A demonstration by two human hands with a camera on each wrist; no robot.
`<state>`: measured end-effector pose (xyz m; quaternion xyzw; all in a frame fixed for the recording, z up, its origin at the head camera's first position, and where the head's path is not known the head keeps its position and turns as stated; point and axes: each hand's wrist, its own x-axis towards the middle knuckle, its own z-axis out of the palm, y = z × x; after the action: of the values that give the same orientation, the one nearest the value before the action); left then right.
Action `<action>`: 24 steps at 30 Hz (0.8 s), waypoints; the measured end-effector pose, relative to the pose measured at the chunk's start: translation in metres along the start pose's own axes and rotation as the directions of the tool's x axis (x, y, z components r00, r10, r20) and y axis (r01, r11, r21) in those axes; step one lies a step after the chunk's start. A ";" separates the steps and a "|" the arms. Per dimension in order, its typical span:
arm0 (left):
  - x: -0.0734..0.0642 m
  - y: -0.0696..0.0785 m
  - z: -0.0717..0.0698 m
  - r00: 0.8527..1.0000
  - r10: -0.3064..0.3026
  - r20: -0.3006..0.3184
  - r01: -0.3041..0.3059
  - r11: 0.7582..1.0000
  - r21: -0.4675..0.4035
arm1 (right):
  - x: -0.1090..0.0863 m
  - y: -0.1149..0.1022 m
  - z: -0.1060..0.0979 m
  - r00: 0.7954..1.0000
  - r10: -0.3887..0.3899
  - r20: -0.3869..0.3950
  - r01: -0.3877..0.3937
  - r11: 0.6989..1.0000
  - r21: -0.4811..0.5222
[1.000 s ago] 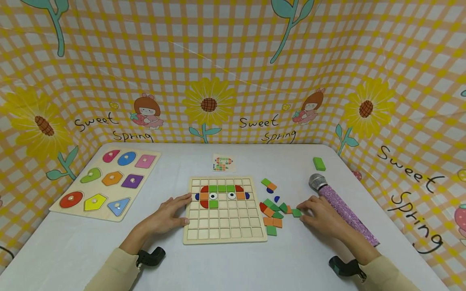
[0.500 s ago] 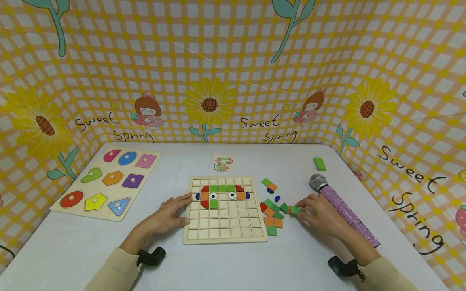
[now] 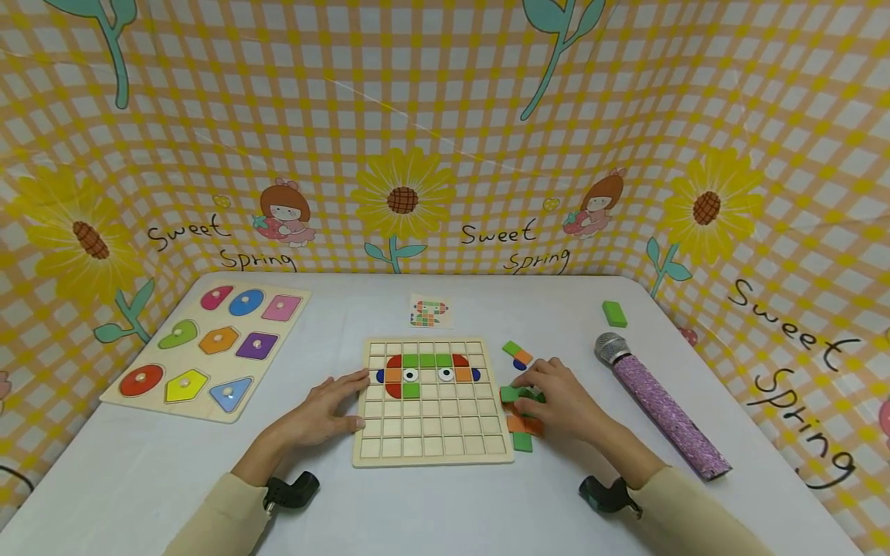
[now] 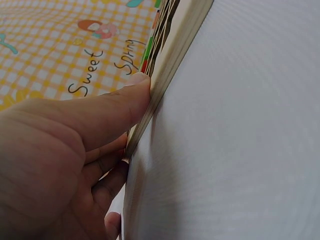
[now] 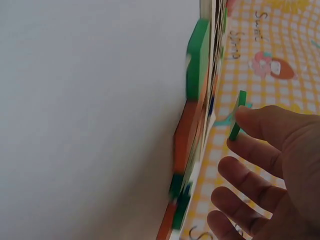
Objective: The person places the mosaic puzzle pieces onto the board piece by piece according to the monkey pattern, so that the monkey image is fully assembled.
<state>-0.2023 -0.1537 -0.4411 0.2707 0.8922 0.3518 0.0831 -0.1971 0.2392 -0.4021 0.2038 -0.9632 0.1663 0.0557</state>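
Note:
My right hand (image 3: 566, 405) pinches a green square tile (image 5: 238, 116) between thumb and index finger, the other fingers bent loosely below. It is raised above the table, near the right edge of a wooden grid board (image 3: 443, 427), and covers part of the loose tile pile. My left hand (image 3: 313, 417) touches the board's left edge with thumb and fingertips, as the left wrist view also shows. On the board's upper rows lie red, green, orange and blue pieces with two eye tiles (image 3: 446, 374). Orange tiles (image 3: 516, 424) and a green tile (image 3: 522, 442) lie beside the board.
A pattern card (image 3: 430, 311) lies behind the board. On the left is a knobbed shape puzzle (image 3: 202, 363). A glittery microphone (image 3: 664, 409) and a green block (image 3: 614, 313) are on the right. Patterned cloth (image 3: 487, 170) rises behind the table.
My right hand has picked up the green tile from the right of the pile and carried it left, to the board's right edge. The left hand has stayed at the board.

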 end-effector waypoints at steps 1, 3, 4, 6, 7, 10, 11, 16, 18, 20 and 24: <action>0.000 0.000 0.000 1.000 0.001 0.000 -0.001 1.000 0.001 | 0.004 -0.004 0.002 1.000 -0.005 0.001 0.005 1.000 -0.002; 0.000 0.001 0.000 1.000 -0.002 -0.002 0.002 1.000 0.001 | 0.010 -0.013 0.006 1.000 -0.021 -0.003 0.021 1.000 -0.009; 0.000 0.001 0.000 1.000 -0.005 -0.003 0.005 1.000 -0.001 | 0.013 -0.017 0.008 0.999 -0.033 -0.010 0.033 0.999 -0.013; 0.000 0.001 0.000 1.000 -0.009 -0.006 0.009 1.000 -0.004 | 0.019 -0.025 0.013 0.998 -0.059 -0.021 0.059 0.998 -0.015; 0.000 0.001 0.000 1.000 -0.011 -0.006 0.011 1.000 -0.004 | 0.021 -0.029 0.014 0.997 -0.075 -0.022 0.075 0.997 -0.014; 0.000 0.001 0.000 1.000 -0.015 -0.008 0.015 1.000 -0.003 | 0.029 -0.037 0.021 0.993 -0.118 -0.023 0.117 0.993 -0.027; 0.000 0.001 0.000 1.000 -0.016 -0.009 0.016 1.000 -0.001 | 0.031 -0.040 0.022 0.992 -0.126 -0.020 0.125 0.992 -0.028; 0.000 0.001 0.000 1.000 -0.017 -0.007 0.017 1.000 -0.008 | 0.042 -0.051 0.029 0.993 -0.120 -0.011 0.120 0.992 -0.042; -0.001 0.001 0.000 1.000 -0.017 -0.005 0.017 1.000 -0.014 | 0.045 -0.055 0.031 0.994 -0.112 -0.012 0.112 0.992 -0.050; -0.001 0.001 0.000 1.000 -0.016 -0.005 0.016 1.000 -0.015 | 0.049 -0.058 0.033 0.994 -0.110 -0.008 0.109 0.992 -0.059; 0.000 0.000 0.000 1.000 -0.016 -0.005 0.016 1.000 -0.011 | 0.053 -0.061 0.036 0.994 -0.105 0.006 0.105 0.992 -0.073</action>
<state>-0.2018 -0.1535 -0.4409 0.2624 0.8926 0.3566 0.0849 -0.2217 0.1548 -0.4088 0.2524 -0.9566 0.1276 0.0706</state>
